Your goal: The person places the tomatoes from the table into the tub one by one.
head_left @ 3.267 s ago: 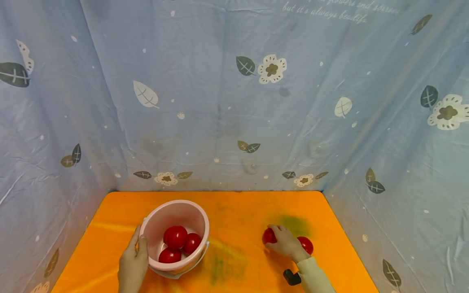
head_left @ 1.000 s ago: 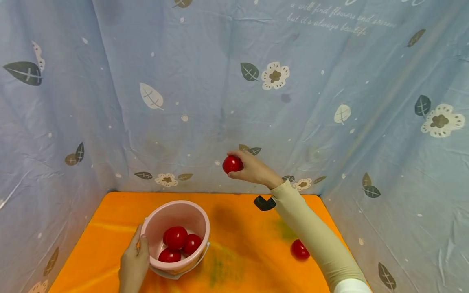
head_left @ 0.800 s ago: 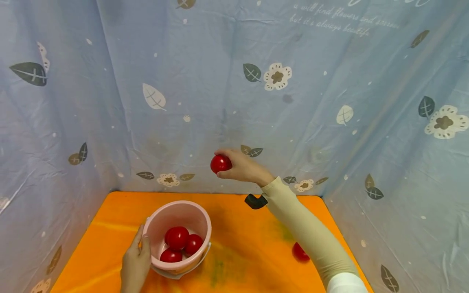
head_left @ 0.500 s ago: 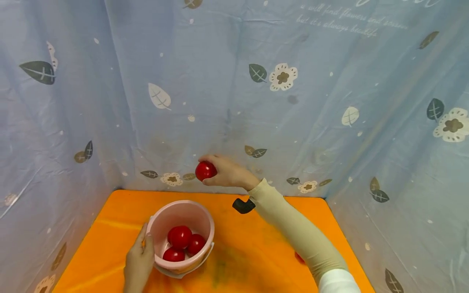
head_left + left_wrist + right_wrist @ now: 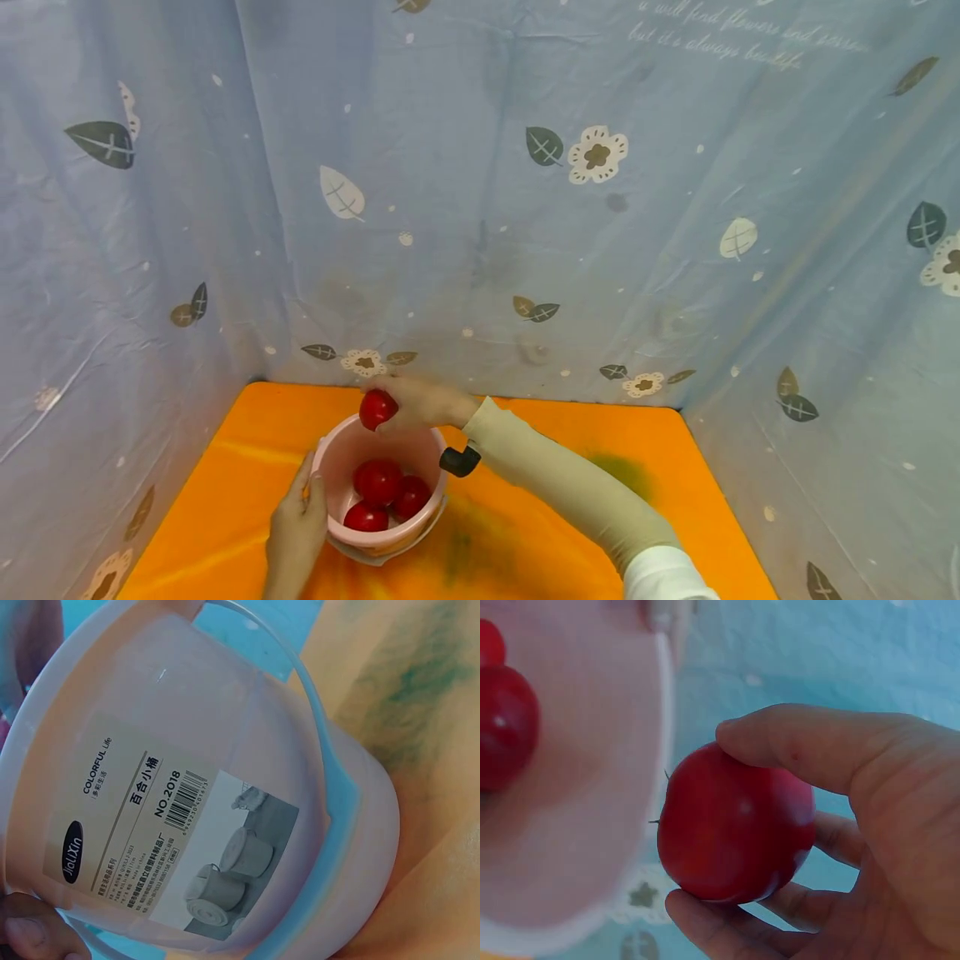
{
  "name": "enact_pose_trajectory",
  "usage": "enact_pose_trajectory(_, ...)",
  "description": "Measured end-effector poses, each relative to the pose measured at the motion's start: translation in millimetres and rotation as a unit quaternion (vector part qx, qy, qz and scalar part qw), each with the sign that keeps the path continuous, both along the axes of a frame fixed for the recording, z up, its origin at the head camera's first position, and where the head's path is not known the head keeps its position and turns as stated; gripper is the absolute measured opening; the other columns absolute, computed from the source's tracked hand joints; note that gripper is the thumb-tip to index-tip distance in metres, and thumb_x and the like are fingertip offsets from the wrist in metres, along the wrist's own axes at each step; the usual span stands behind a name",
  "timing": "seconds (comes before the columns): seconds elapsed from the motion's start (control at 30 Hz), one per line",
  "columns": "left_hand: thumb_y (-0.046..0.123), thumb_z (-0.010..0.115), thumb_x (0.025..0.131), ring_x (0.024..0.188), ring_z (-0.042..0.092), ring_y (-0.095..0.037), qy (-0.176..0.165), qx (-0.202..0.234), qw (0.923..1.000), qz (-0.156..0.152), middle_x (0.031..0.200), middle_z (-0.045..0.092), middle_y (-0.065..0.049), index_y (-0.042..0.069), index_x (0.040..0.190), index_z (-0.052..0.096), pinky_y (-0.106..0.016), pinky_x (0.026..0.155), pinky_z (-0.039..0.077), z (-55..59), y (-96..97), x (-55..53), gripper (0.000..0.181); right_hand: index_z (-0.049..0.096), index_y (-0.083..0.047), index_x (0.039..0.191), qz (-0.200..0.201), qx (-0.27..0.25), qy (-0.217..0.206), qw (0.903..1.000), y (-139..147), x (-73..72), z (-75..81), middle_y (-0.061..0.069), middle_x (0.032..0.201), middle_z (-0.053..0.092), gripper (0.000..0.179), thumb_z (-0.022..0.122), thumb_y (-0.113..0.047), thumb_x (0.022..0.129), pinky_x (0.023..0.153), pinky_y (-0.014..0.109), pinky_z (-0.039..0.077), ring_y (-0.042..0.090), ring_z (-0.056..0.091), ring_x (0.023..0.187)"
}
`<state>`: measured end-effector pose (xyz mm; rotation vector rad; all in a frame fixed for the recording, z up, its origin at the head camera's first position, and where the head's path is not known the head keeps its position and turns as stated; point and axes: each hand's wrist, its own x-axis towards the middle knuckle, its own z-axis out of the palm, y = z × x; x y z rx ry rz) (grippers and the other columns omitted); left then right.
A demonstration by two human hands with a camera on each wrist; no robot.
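In the head view my right hand (image 5: pixel 420 402) grips a red tomato (image 5: pixel 378 409) above the far part of the pink bucket's (image 5: pixel 327 467) opening. The right wrist view shows thumb and fingertips around this tomato (image 5: pixel 735 825), with thin sepals at its left edge. My left hand (image 5: pixel 296 525) holds the bucket's left side near the rim; part of that hand (image 5: pixel 37 934) shows at the lower left of the left wrist view. Inside the bucket several red tomatoes (image 5: pixel 411 497) lie together at the bottom. The bucket (image 5: pixel 225 735) carries a printed label on its outside.
An orange tabletop (image 5: pixel 540 533) with green stains lies under the bucket. Bluish sheeting (image 5: pixel 450 208) with leaf and flower prints hangs behind it and on both sides. The bucket's pale handle (image 5: pixel 405 546) hangs down at its front.
My right hand picked a tomato up from the table's right, carried it left, and lowered it over the bucket. Another tomato on the right is now hidden. The left hand stays on the bucket.
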<state>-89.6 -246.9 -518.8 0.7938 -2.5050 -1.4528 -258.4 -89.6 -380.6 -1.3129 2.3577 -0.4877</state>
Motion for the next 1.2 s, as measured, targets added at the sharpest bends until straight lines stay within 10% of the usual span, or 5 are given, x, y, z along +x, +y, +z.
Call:
enact_pose_trajectory(0.23, 0.050, 0.024, 0.108, 0.127, 0.053, -0.046, -0.015, -0.004, 0.9999, -0.007, 0.154, 0.041, -0.027, 0.022, 0.162, 0.024, -0.068, 0.098, 0.041, 0.5, -0.1, -1.3, 0.061, 0.055, -0.020, 0.139, 0.031, 0.094, -0.001, 0.9950, -13.2, 12.5, -18.9, -0.003, 0.116, 0.064, 0.057, 0.078, -0.031, 0.088, 0.085, 0.015, 0.051, 0.007, 0.059, 0.098)
enact_pose_trajectory(0.47, 0.051, 0.025, 0.108, 0.124, 0.055, -0.046, 0.001, -0.004, 1.0000, 0.001, 0.147, 0.051, -0.028, 0.024, 0.162, 0.026, -0.068, 0.098, 0.040, -0.4, 0.5, -1.2, 0.061, 0.059, -0.023, 0.130, 0.026, 0.140, -0.117, 0.9829, -24.7, 14.2, -28.5, -0.011, 0.110, 0.060, 0.050, 0.081, -0.019, 0.086, 0.085, 0.018, 0.052, 0.005, 0.056, 0.100)
enact_pose_trajectory(0.57, 0.054, 0.025, 0.107, 0.100, 0.062, -0.042, -0.003, -0.008, 1.0000, 0.003, 0.115, 0.068, -0.027, 0.025, 0.162, 0.028, -0.060, 0.081, 0.047, -0.3, 0.6, -0.6, 0.061, 0.061, -0.023, 0.127, 0.033, 0.152, -0.118, 0.9808, -29.8, 13.1, -35.2, -0.012, 0.108, 0.060, 0.048, 0.082, -0.017, 0.085, 0.085, 0.017, 0.051, 0.005, 0.055, 0.099)
enact_pose_trajectory(0.7, 0.056, 0.026, 0.107, 0.061, 0.044, -0.022, -0.014, -0.006, 0.9999, 0.004, 0.062, 0.042, -0.006, 0.026, 0.161, 0.028, -0.037, 0.058, 0.032, 0.2, -0.7, 0.0, 0.063, 0.061, -0.025, 0.123, 0.046, 0.167, -0.061, 0.9830, -39.2, 14.2, -41.8, -0.013, 0.105, 0.060, 0.044, 0.082, -0.022, 0.085, 0.084, 0.015, 0.050, 0.004, 0.056, 0.096)
enact_pose_trajectory(1.2, 0.052, 0.027, 0.107, 0.071, 0.050, -0.022, -0.013, -0.015, 0.9998, 0.003, 0.066, 0.043, -0.004, 0.022, 0.161, 0.030, -0.035, 0.064, 0.035, -0.8, 0.5, 1.0, 0.062, 0.064, -0.035, 0.116, 0.028, 0.201, 0.049, 0.9779, -52.8, 23.7, -50.9, -0.019, 0.101, 0.061, 0.037, 0.080, -0.045, 0.084, 0.085, 0.017, 0.050, 0.002, 0.057, 0.093)
